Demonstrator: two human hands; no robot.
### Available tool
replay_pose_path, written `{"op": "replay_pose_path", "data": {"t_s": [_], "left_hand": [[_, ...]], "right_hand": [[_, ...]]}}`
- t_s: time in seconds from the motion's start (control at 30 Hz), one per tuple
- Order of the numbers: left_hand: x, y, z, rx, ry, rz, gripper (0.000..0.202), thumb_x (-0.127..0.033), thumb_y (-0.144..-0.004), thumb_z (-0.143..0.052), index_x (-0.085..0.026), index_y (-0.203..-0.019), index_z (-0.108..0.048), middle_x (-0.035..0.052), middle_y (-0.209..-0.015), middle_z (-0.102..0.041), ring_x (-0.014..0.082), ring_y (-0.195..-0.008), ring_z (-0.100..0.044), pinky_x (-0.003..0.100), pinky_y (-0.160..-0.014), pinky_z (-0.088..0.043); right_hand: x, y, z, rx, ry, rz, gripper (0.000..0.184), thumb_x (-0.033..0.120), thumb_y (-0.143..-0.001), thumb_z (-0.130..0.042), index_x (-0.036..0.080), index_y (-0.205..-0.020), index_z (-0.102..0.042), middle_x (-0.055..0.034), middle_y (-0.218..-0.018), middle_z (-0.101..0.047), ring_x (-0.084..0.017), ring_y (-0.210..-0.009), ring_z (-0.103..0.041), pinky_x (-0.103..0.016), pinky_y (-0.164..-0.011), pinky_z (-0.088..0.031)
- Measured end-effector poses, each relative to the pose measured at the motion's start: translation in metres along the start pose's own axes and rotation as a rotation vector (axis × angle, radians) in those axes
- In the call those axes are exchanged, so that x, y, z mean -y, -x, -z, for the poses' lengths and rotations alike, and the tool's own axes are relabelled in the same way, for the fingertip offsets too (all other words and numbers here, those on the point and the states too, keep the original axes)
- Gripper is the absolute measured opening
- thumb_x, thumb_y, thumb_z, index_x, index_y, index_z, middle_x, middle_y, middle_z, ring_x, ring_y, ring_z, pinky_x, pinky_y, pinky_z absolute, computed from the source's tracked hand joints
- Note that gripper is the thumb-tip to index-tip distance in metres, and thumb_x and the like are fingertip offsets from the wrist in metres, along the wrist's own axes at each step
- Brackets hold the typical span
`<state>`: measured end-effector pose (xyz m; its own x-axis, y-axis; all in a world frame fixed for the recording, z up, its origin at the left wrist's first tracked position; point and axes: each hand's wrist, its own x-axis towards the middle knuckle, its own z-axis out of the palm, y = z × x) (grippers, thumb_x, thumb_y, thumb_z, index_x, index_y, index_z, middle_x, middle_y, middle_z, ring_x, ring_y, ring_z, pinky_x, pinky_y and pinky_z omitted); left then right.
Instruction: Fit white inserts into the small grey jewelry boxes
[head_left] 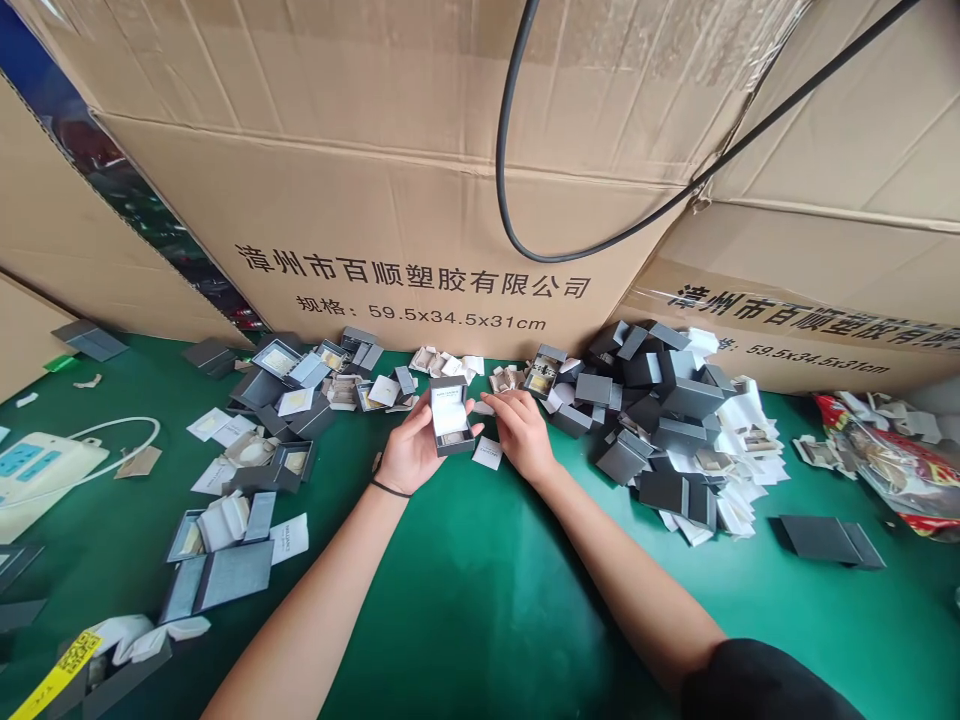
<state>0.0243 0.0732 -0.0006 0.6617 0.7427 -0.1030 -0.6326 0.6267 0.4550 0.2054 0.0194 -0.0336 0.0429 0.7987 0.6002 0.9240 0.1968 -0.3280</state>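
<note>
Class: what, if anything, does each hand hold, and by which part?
The left hand holds a small open box by its sides. Whether the right hand grips the pale piece at its fingertips cannot be told.

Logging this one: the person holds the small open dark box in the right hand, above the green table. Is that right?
Not quite: the head view shows the small open dark box in the left hand, not the right hand. The box is indeed open and above the green table.
</note>
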Motion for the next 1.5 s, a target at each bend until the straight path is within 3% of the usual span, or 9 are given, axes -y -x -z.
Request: {"op": "replay_pose_path", "data": {"t_s": [0.1,0.3,0.53,0.7,0.9,1.0,1.07,1.17,1.5], "left_hand": [[0.0,-0.003,0.002,-0.017,0.01,-0.003,0.037,-0.017,-0.087,-0.045,-0.024,-0.123,-0.049,0.0065,-0.127,-0.048,0.0309,-0.12,-0.041,0.06,-0.098,-0.028],[0.001,-0.005,0.001,0.01,-0.035,0.015,0.041,-0.014,-0.086,-0.045,-0.023,-0.126,-0.047,0.0076,-0.122,-0.051,0.0298,-0.115,-0.047,0.058,-0.095,-0.034],[0.002,-0.002,-0.003,0.032,-0.034,0.006,0.041,-0.013,-0.084,-0.048,-0.021,-0.125,-0.047,0.009,-0.127,-0.047,0.031,-0.116,-0.045,0.058,-0.094,-0.036],[0.01,0.0,-0.01,0.039,-0.051,0.009,0.04,-0.016,-0.084,-0.05,-0.022,-0.123,-0.048,0.0084,-0.125,-0.048,0.0296,-0.117,-0.044,0.055,-0.095,-0.037],[0.021,0.0,-0.013,0.103,-0.116,0.139,0.035,-0.015,-0.084,-0.05,-0.017,-0.119,-0.049,0.0121,-0.12,-0.051,0.0305,-0.113,-0.048,0.054,-0.09,-0.041],[0.02,-0.003,-0.009,0.041,-0.156,0.163,0.036,-0.016,-0.084,-0.05,-0.016,-0.12,-0.046,0.0147,-0.12,-0.05,0.0315,-0.109,-0.051,0.051,-0.085,-0.045],[0.02,-0.004,-0.007,0.021,-0.178,0.172,0.037,-0.016,-0.085,-0.05,-0.015,-0.122,-0.045,0.016,-0.12,-0.05,0.0314,-0.109,-0.051,0.05,-0.085,-0.045],[0.021,-0.005,-0.008,0.017,-0.178,0.178,0.036,-0.014,-0.084,-0.051,-0.015,-0.12,-0.047,0.0137,-0.121,-0.05,0.0302,-0.112,-0.049,0.05,-0.089,-0.044],[0.021,0.002,-0.014,0.059,-0.16,0.291,0.041,-0.018,-0.086,-0.049,-0.016,-0.125,-0.039,0.0169,-0.121,-0.048,0.0317,-0.108,-0.051,0.054,-0.086,-0.042]], "right_hand": [[-0.001,0.001,-0.001,-0.047,-0.009,-0.092,0.041,0.029,-0.09,-0.023,0.024,-0.103,-0.062,0.0007,-0.104,-0.042,0.005,-0.102,-0.027,-0.011,-0.096,-0.028],[0.0,0.004,0.003,-0.133,-0.067,-0.199,0.042,0.024,-0.082,-0.025,0.008,-0.084,-0.063,-0.0026,-0.099,-0.043,0.007,-0.097,-0.03,-0.004,-0.088,-0.03],[0.001,0.024,0.014,-0.225,-0.145,-0.384,0.037,0.033,-0.082,-0.033,0.003,-0.086,-0.054,-0.0017,-0.103,-0.042,0.012,-0.1,-0.035,0.003,-0.082,-0.034],[-0.005,0.05,0.03,-0.147,-0.176,-0.47,0.037,0.034,-0.081,-0.032,0.001,-0.09,-0.049,-0.0034,-0.107,-0.041,0.012,-0.103,-0.037,0.006,-0.075,-0.035],[-0.023,0.07,0.051,0.103,-0.132,-0.308,0.044,0.018,-0.074,-0.02,0.004,-0.096,-0.056,-0.0024,-0.114,-0.038,0.01,-0.115,-0.033,0.0,-0.103,-0.034],[-0.02,0.07,0.055,0.036,-0.055,-0.379,0.045,0.02,-0.078,-0.019,0.007,-0.098,-0.057,-0.0012,-0.113,-0.038,0.01,-0.111,-0.033,-0.001,-0.096,-0.036],[-0.014,0.069,0.055,0.022,0.025,-0.412,0.044,0.035,-0.085,-0.027,0.011,-0.107,-0.057,-0.0011,-0.112,-0.038,0.008,-0.108,-0.033,-0.003,-0.092,-0.036],[-0.008,0.069,0.051,0.074,0.149,-0.34,0.056,0.056,-0.081,-0.039,0.018,-0.118,-0.055,-0.0013,-0.114,-0.037,0.002,-0.109,-0.03,-0.009,-0.095,-0.035],[0.001,0.063,0.048,0.05,0.108,-0.152,0.049,0.052,-0.084,-0.037,0.022,-0.119,-0.052,0.0025,-0.116,-0.036,0.006,-0.111,-0.033,-0.006,-0.093,-0.038]]}}
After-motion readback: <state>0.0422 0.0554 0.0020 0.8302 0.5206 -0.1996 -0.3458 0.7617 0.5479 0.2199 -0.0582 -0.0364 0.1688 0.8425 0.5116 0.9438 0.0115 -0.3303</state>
